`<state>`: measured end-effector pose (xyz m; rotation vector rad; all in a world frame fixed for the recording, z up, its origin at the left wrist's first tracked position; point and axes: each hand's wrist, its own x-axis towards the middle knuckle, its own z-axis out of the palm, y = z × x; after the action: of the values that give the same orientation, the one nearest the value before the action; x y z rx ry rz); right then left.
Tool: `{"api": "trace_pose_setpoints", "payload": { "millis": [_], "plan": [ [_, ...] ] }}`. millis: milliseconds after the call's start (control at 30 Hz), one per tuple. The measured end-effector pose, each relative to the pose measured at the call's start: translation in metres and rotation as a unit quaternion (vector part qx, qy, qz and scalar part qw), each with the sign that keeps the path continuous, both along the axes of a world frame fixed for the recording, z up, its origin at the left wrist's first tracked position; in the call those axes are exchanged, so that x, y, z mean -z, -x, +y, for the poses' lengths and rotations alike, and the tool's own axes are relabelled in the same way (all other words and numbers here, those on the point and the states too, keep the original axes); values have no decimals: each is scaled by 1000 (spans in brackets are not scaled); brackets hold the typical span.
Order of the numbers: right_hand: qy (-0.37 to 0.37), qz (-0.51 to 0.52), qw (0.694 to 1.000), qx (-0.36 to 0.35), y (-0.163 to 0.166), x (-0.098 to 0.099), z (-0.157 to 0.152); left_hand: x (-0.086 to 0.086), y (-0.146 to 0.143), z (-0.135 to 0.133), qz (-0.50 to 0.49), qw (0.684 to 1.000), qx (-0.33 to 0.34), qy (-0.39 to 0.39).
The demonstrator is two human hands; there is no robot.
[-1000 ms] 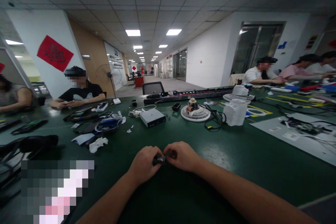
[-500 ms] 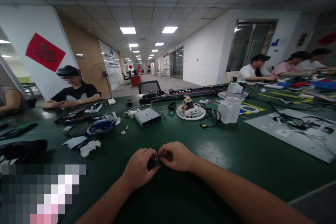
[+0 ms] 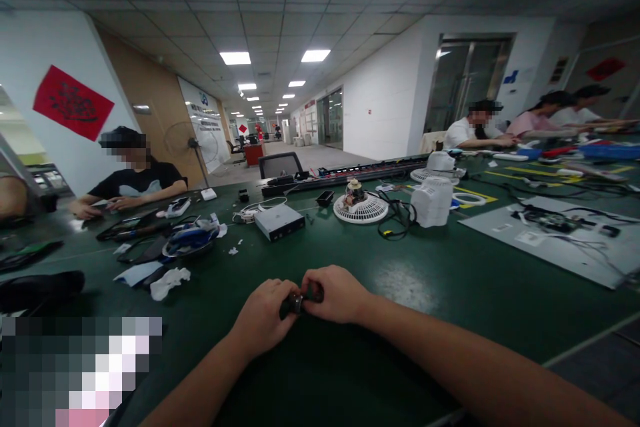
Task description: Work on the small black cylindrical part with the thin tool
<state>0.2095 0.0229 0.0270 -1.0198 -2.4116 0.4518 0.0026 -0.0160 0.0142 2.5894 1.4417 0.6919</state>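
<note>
Both my hands meet low over the green table (image 3: 450,293), near its front edge. My left hand (image 3: 263,317) and my right hand (image 3: 333,293) are closed, fingertips pinching a small dark part (image 3: 299,300) between them. Most of the part is hidden by my fingers, so its shape stays unclear. Both forearms rest along the table toward me.
A grey box (image 3: 279,221), a white fan grille with a motor (image 3: 361,205) and a white fan housing (image 3: 432,201) lie further back. Crumpled tissue (image 3: 170,282), cables and a blue-white item (image 3: 193,239) sit at the left. Other people work at the far side and right.
The view has swung slightly, so the table's things sit further left in the picture. My hands stay together on the small dark part with only slight finger shifts.
</note>
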Motion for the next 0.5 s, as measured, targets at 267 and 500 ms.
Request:
{"api": "trace_pose_setpoints", "payload": {
  "millis": [267,500],
  "plan": [
    [-90,108,990,16,-3,-8,-3,-5,-10,-1,-79,996,-50,-3],
    [-177,260,949,-24,-16,-7,10,-2,-8,0,-90,992,-82,-26]
  ]
}}
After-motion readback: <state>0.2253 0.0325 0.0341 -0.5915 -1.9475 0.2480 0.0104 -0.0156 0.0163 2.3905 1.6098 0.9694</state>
